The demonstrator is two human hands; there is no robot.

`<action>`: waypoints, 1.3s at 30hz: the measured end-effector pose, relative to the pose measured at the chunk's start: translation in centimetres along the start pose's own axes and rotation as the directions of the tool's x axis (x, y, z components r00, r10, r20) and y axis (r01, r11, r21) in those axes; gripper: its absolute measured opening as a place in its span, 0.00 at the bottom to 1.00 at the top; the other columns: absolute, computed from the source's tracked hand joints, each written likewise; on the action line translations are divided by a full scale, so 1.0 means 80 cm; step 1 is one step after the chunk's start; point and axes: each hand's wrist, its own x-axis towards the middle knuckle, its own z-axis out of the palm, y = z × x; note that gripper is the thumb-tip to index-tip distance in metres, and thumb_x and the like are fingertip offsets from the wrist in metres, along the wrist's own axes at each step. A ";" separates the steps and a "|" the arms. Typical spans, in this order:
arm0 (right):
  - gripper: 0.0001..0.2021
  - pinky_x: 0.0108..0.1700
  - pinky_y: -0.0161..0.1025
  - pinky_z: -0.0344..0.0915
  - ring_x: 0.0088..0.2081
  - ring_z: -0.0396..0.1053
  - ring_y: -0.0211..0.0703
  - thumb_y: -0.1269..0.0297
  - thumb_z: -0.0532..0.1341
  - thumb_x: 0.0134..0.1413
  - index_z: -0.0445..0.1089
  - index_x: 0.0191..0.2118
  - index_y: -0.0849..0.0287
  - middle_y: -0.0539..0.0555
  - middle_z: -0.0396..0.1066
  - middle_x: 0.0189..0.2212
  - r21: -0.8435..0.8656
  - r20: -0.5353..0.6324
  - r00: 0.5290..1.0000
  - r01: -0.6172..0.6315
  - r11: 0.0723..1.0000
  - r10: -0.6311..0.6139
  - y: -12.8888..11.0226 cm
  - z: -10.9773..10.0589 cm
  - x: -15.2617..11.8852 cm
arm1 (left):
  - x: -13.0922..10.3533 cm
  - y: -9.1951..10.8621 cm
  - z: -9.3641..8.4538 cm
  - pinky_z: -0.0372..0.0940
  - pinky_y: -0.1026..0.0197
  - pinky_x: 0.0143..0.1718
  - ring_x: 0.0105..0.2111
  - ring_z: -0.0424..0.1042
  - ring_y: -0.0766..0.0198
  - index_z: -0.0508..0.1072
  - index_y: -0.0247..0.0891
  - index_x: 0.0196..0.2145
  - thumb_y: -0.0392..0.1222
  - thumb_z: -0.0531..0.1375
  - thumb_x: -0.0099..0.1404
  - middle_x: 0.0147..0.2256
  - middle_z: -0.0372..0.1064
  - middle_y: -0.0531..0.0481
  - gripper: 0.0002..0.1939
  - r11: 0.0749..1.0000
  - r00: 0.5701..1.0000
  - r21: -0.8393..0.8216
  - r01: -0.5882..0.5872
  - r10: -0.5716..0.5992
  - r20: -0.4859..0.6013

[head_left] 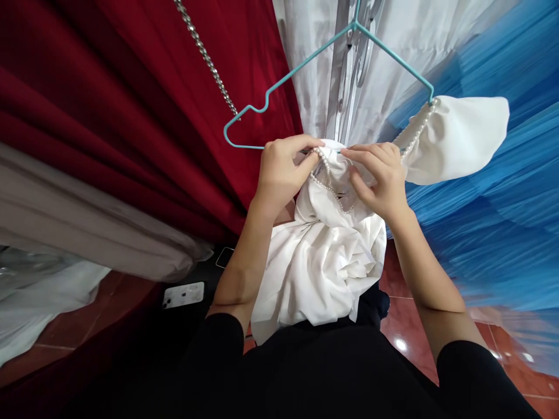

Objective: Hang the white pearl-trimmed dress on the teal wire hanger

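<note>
Pinching the white garment (321, 267), the left hand (283, 167) faces the right hand (381, 176) (half open, touching it too).

Apparently a dress shop or fitting room, red drapes (218, 70), blue tulle (493, 233), tiled floor (404, 314)

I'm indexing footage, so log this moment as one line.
left hand: pinching white garment | right hand: fingers on garment | teal hanger: pearl strand at right end

Glossy red tiled floor (404, 314).
</note>
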 end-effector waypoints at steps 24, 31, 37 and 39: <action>0.14 0.33 0.38 0.69 0.34 0.79 0.42 0.77 0.63 0.48 0.80 0.39 0.57 0.52 0.82 0.36 -0.329 -0.413 0.883 -0.371 0.868 0.221 0.103 -0.105 0.067 | -0.008 0.011 -0.009 0.65 0.50 0.56 0.44 0.77 0.55 0.81 0.43 0.43 0.31 0.59 0.71 0.42 0.81 0.51 0.12 0.967 0.994 0.250 0.042 -0.065 0.082; 0.08 0.29 0.45 0.59 0.23 0.67 0.41 0.73 0.67 0.44 0.80 0.32 0.55 0.52 0.75 0.23 -0.360 -0.427 0.787 -0.600 0.715 0.445 0.144 -0.123 0.000 | -0.005 0.001 -0.010 0.66 0.50 0.56 0.39 0.76 0.57 0.81 0.44 0.41 0.31 0.61 0.68 0.39 0.81 0.52 0.11 0.984 0.997 0.174 0.039 -0.049 0.055; 0.06 0.29 0.44 0.67 0.28 0.72 0.42 0.63 0.66 0.60 0.81 0.41 0.47 0.52 0.78 0.31 -0.203 -0.006 0.998 -0.064 0.977 0.064 0.066 -0.113 -0.035 | -0.006 0.001 0.004 0.66 0.51 0.54 0.37 0.75 0.58 0.81 0.43 0.40 0.31 0.60 0.67 0.38 0.80 0.53 0.11 0.986 0.998 0.159 0.057 -0.059 0.009; 0.08 0.40 0.47 0.73 0.39 0.77 0.46 0.62 0.65 0.66 0.80 0.47 0.45 0.53 0.80 0.40 -0.190 0.006 1.000 0.015 0.982 -0.014 0.046 -0.098 -0.022 | -0.006 0.004 0.005 0.66 0.51 0.53 0.36 0.75 0.58 0.82 0.43 0.40 0.30 0.60 0.67 0.38 0.80 0.53 0.12 0.988 0.998 0.147 0.056 -0.059 0.015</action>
